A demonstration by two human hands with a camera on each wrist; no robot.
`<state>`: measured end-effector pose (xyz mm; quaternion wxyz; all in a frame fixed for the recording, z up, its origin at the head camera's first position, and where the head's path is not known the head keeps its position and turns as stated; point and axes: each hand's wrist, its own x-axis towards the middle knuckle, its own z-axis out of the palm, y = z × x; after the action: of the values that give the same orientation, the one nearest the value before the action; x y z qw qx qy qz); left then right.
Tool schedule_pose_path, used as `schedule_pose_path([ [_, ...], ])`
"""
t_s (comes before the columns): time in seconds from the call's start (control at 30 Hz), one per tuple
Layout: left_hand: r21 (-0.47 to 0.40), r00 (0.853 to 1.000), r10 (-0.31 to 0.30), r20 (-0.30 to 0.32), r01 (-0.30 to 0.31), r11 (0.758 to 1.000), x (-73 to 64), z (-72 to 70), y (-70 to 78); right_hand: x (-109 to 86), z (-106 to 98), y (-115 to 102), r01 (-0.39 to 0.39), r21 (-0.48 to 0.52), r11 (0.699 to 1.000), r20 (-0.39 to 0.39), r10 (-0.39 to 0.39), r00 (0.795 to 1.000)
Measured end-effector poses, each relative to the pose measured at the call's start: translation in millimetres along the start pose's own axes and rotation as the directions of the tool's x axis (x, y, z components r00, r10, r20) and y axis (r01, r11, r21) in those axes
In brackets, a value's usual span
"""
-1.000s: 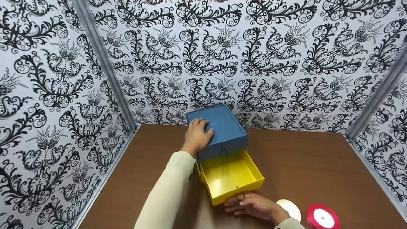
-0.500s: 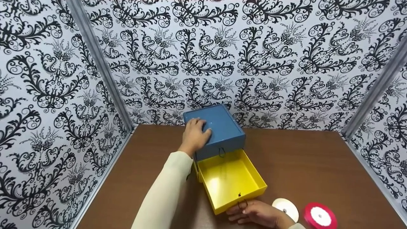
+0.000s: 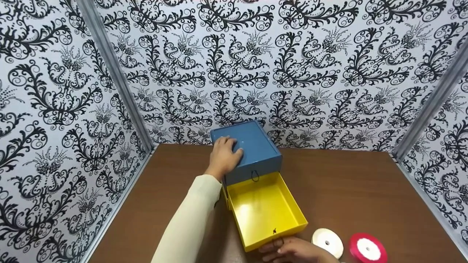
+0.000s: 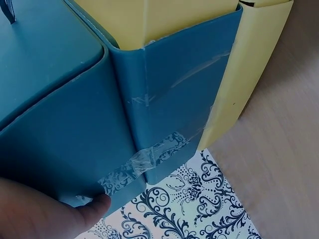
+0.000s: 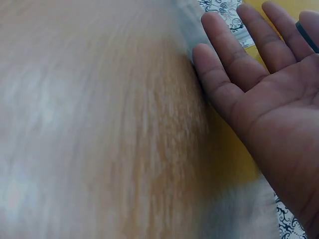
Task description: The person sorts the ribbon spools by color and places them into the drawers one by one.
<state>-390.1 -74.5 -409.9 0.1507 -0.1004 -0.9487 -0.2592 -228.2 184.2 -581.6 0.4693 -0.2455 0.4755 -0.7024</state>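
Observation:
In the head view my left hand (image 3: 224, 157) rests on the top of a blue drawer box (image 3: 261, 144). Its thumb touches the blue surface in the left wrist view. Below the blue part, a yellow drawer (image 3: 263, 210) stands pulled well out, with nothing lying in it. At the drawer's front, my right hand (image 3: 294, 250) holds a thin dark loop handle (image 3: 278, 241), palm up. The right wrist view shows this loop (image 5: 306, 37) against the thumb while the other fingers extend loosely.
A cream ribbon spool (image 3: 327, 243) and a red ribbon spool (image 3: 368, 248) lie right of the drawer on the brown table (image 3: 351, 190). A second loop (image 3: 255, 176) hangs on the blue front. Patterned walls (image 3: 252, 73) enclose the back and sides.
The yellow drawer has slid further out toward the front, with my right hand moving along at its loop. My left hand has stayed on the blue top.

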Motion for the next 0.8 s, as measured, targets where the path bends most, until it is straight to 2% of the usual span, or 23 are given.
schedule_pose_path([
  [0.1, -0.001, 1.0, -0.001, -0.003, 0.001, 1.0, -0.7, -0.2, -0.3, 0.3, 0.6, 1.5, -0.01, -0.021, 1.0, -0.015, 0.01, 1.0],
  [0.4, -0.001, 1.0, -0.006, 0.013, 0.006, 1.0, -0.9, 0.5, -0.5, -3.5, 4.8, -2.0, -0.056, -0.169, 0.984, -0.1, 0.04, 0.994],
  [0.53, 0.0, 1.0, -0.007, 0.016, 0.007, 1.0, -1.5, 0.7, -1.1, -12.5, 4.7, -9.1, -0.061, -0.277, 0.959, -0.115, 0.03, 0.993],
  [0.6, 0.002, 1.0, -0.002, 0.01, 0.002, 1.0, -1.4, 0.9, -1.6, -18.6, 5.4, -14.7, -0.049, -0.358, 0.932, -0.126, 0.004, 0.992],
  [0.63, 0.004, 1.0, 0.002, 0.007, -0.002, 1.0, -1.4, 0.9, -1.5, -21.8, 6.4, -17.9, -0.043, -0.416, 0.909, -0.129, -0.012, 0.992],
  [0.7, 0.004, 1.0, 0.008, 0.002, -0.008, 1.0, -1.0, 0.9, -1.4, -28.0, 9.5, -23.8, -0.028, -0.572, 0.82, -0.145, -0.068, 0.987],
  [0.73, 0.006, 1.0, 0.009, 0.003, -0.009, 1.0, -0.9, 0.9, -1.4, -31.0, 11.2, -26.6, -0.023, -0.654, 0.756, -0.148, -0.099, 0.984],
  [0.8, 0.01, 1.0, 0.005, 0.009, -0.005, 1.0, -1.1, 0.3, -1.4, -37.4, 15.6, -31.8, -0.039, -0.799, 0.6, -0.166, -0.159, 0.973],
])
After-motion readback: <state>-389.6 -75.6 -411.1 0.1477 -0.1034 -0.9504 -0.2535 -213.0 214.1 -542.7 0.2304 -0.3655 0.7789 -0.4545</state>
